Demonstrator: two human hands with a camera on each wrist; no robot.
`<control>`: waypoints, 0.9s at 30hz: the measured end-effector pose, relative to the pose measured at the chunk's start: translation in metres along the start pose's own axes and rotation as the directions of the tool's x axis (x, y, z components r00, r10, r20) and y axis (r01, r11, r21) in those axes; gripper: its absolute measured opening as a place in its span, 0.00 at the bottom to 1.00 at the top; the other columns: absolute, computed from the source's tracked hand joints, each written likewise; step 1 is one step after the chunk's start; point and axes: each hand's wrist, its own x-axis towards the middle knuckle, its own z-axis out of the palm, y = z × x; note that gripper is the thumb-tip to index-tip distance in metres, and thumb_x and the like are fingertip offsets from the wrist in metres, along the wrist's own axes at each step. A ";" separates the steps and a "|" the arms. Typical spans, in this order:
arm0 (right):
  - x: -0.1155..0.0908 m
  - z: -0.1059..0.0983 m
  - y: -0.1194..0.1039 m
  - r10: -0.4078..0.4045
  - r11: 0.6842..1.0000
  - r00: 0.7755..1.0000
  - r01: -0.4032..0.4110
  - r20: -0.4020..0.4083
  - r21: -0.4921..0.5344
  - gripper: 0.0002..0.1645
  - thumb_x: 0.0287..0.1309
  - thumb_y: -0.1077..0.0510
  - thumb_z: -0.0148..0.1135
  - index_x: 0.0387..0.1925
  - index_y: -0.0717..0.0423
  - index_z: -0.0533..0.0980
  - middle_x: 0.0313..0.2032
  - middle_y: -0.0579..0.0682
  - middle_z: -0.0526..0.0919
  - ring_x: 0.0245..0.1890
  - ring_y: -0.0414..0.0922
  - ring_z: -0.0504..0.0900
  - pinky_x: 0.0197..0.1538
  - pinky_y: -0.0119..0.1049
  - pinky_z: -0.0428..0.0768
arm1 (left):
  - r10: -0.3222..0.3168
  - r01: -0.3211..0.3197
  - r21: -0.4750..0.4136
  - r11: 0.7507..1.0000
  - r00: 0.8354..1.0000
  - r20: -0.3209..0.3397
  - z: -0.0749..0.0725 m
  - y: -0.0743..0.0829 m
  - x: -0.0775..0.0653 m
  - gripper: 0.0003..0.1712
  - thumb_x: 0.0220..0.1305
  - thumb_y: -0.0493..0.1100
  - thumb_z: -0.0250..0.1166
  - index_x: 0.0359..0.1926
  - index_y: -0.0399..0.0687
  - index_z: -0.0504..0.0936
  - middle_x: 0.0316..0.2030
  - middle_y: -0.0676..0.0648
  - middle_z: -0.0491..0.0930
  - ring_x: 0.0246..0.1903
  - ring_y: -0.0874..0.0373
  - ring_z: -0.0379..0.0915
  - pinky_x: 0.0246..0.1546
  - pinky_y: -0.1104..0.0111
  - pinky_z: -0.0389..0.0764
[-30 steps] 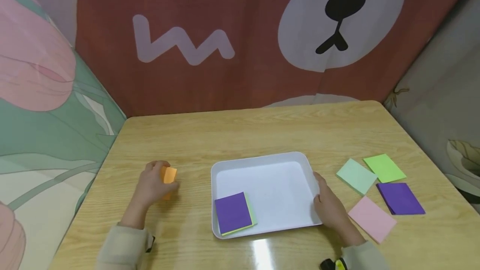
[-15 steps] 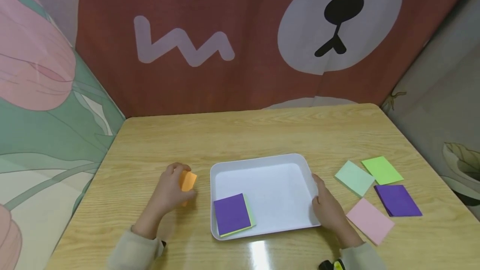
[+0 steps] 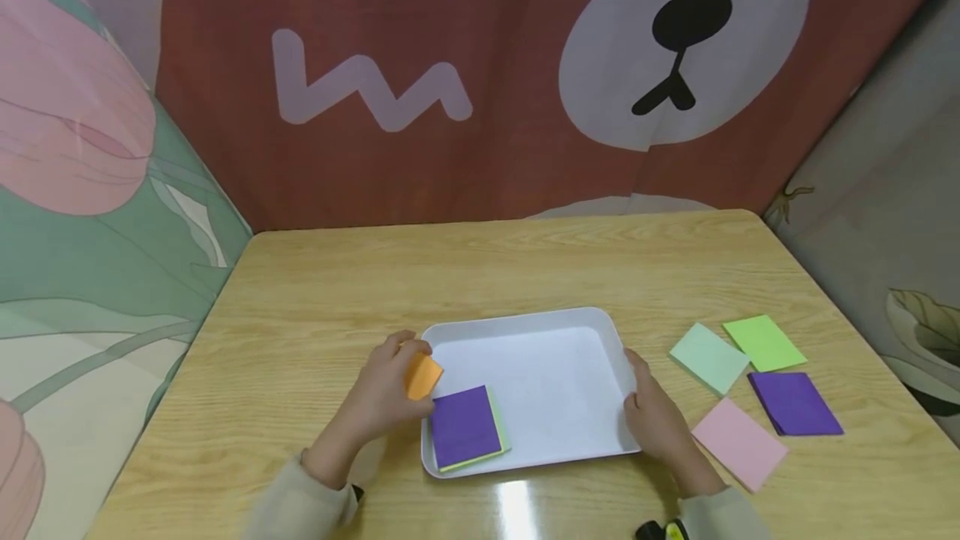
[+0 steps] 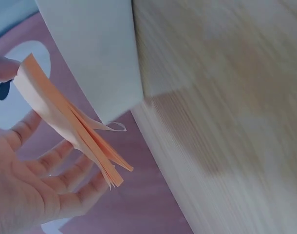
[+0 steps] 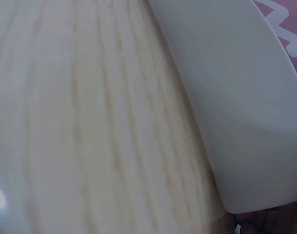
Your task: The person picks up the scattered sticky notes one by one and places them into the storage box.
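My left hand (image 3: 382, 386) pinches a pad of orange sticky notes (image 3: 424, 377) between thumb and fingers, above the left rim of a white tray (image 3: 555, 390). Seen from the left wrist, the orange pad (image 4: 65, 112) is held on edge and its sheets fan apart at one end. My right hand (image 3: 658, 419) grips the tray's right side; its fingertips are partly hidden. A purple sticky-note pad (image 3: 467, 426) lies in the tray's front left corner, with light green and yellow-green edges showing beneath it. The right wrist view shows mostly the tray's outer wall (image 5: 236, 107).
Right of the tray, on the wooden table (image 3: 337, 273), lie a mint pad (image 3: 708, 358), a lime green pad (image 3: 765, 342), a second purple pad (image 3: 797, 403) and a pink pad (image 3: 740, 443). A printed curtain (image 3: 510, 165) hangs behind the table.
My left hand has carried the orange pad rightward from the table on the left to above the tray's left rim. The right hand and the tray have stayed put.
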 end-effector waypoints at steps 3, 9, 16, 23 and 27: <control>0.000 0.001 0.001 -0.008 1.000 1.000 0.008 -0.011 0.004 0.32 0.56 0.68 0.33 0.63 0.64 0.41 0.59 0.75 0.55 0.57 0.64 0.54 0.55 0.61 0.59 | 0.019 -0.019 -0.007 1.000 1.000 0.018 0.004 0.006 0.001 0.30 0.27 0.41 0.66 0.42 0.49 0.72 0.54 0.37 0.65 0.48 0.41 0.62 0.37 0.53 0.70; 0.000 0.001 0.001 -0.007 1.000 1.000 0.007 -0.011 0.004 0.32 0.56 0.68 0.34 0.63 0.64 0.41 0.58 0.75 0.55 0.57 0.64 0.55 0.55 0.62 0.60 | 0.091 -0.090 -0.021 0.996 0.995 0.044 0.012 0.013 0.003 0.31 0.26 0.43 0.66 0.41 0.49 0.72 0.54 0.38 0.65 0.46 0.42 0.63 0.35 0.54 0.70; -0.001 0.001 0.000 -0.003 1.000 1.000 0.003 -0.017 0.003 0.32 0.55 0.68 0.34 0.63 0.64 0.42 0.58 0.75 0.56 0.57 0.64 0.56 0.55 0.62 0.60 | 0.146 -0.144 -0.027 0.989 0.985 0.091 0.020 0.021 0.002 0.30 0.28 0.44 0.65 0.42 0.51 0.71 0.54 0.39 0.64 0.45 0.45 0.62 0.35 0.53 0.69; -0.002 0.000 -0.001 -0.027 1.000 0.999 0.026 -0.034 -0.001 0.32 0.54 0.68 0.34 0.62 0.66 0.43 0.57 0.76 0.57 0.56 0.65 0.57 0.53 0.62 0.61 | 0.164 -0.165 0.002 0.986 0.981 0.107 0.021 0.026 0.001 0.31 0.28 0.45 0.64 0.43 0.52 0.71 0.54 0.39 0.64 0.48 0.43 0.60 0.39 0.47 0.67; -0.001 0.000 -0.002 -0.024 1.000 0.999 0.024 -0.030 -0.002 0.32 0.54 0.68 0.34 0.62 0.66 0.43 0.57 0.76 0.56 0.56 0.65 0.56 0.54 0.62 0.61 | 0.166 -0.168 0.003 0.986 0.978 0.123 0.022 0.028 0.001 0.31 0.28 0.46 0.64 0.43 0.52 0.71 0.55 0.40 0.64 0.48 0.44 0.60 0.39 0.47 0.66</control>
